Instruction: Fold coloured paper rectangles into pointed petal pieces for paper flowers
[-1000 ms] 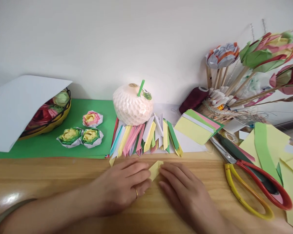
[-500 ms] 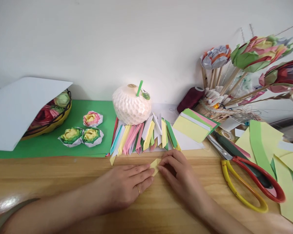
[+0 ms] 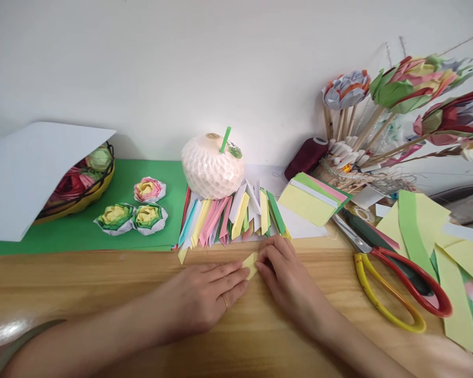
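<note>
A small piece of folded yellow paper [image 3: 250, 265] lies on the wooden table between my hands. My left hand [image 3: 211, 291] rests flat with its fingers stretched, the fingertips pressing the paper's left side. At the paper's right edge, the thumb and forefinger of my right hand [image 3: 286, 273] pinch it, the other fingers curled. Just beyond my hands lies a row of folded paper strips [image 3: 216, 223] in several colours.
A white textured coconut-shaped container [image 3: 213, 167] stands behind the strips. Cut paper cards [image 3: 308, 199], scissors [image 3: 410, 268] and paper scraps [image 3: 453, 294] lie to the right, below paper flowers on sticks [image 3: 402, 89]. Leftward are paper lotus flowers [image 3: 148, 216] and a basket [image 3: 90, 202] under white paper.
My hands keep nearly the same pose on the yellow paper. The view has shifted slightly, so the scissors and scraps on the right appear a little further left and higher.
</note>
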`<state>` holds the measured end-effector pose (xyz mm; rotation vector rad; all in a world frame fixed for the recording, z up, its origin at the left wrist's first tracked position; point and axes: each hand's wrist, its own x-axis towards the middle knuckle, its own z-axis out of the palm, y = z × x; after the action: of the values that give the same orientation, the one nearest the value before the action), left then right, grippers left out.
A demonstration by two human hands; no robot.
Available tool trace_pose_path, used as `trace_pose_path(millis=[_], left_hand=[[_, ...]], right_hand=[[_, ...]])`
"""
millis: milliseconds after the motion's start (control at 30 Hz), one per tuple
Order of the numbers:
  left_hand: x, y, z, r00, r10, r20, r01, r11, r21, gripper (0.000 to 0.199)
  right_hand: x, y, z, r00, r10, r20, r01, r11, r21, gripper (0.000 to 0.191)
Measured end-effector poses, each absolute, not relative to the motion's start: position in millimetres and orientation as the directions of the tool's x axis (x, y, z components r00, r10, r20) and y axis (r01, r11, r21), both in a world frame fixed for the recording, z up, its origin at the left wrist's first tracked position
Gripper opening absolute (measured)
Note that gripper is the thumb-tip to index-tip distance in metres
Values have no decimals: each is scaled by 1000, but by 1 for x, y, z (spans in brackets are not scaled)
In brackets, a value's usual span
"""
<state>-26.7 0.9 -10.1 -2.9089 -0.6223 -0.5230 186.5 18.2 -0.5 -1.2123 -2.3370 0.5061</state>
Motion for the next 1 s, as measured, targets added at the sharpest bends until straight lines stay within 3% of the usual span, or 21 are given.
trace_pose_path(millis=[433, 567, 633, 700, 767, 833, 1000], left_hand=[[-29, 0, -9, 877, 364, 314, 396, -917, -41, 31], [-31, -3, -5, 892, 388, 232, 387, -921, 51, 40], [-31, -4, -4, 895, 389, 218, 384, -921, 63, 43], [-31, -5, -4, 889, 398, 224, 397, -916, 52, 43], [-30, -5, -4, 876, 418, 239, 421, -906, 40, 40], [-28, -6, -6, 867, 431, 249, 439, -898, 24, 39], [-27, -15, -12, 839, 443, 316, 486, -871, -69, 40]], right_hand=[[185, 18, 1, -512, 829, 225, 720, 557, -414, 18], [191, 17, 0, -471, 836, 281, 682, 547, -486, 14], [196, 14, 1, -482, 808, 339, 640, 589, -494, 17], [200, 9, 4, -583, 716, 385, 582, 698, -417, 27], [203, 2, 7, -737, 593, 325, 515, 804, -297, 38], [203, -3, 9, -788, 573, 223, 530, 817, -227, 44], [205, -4, 11, -807, 584, 88, 561, 805, -194, 53]])
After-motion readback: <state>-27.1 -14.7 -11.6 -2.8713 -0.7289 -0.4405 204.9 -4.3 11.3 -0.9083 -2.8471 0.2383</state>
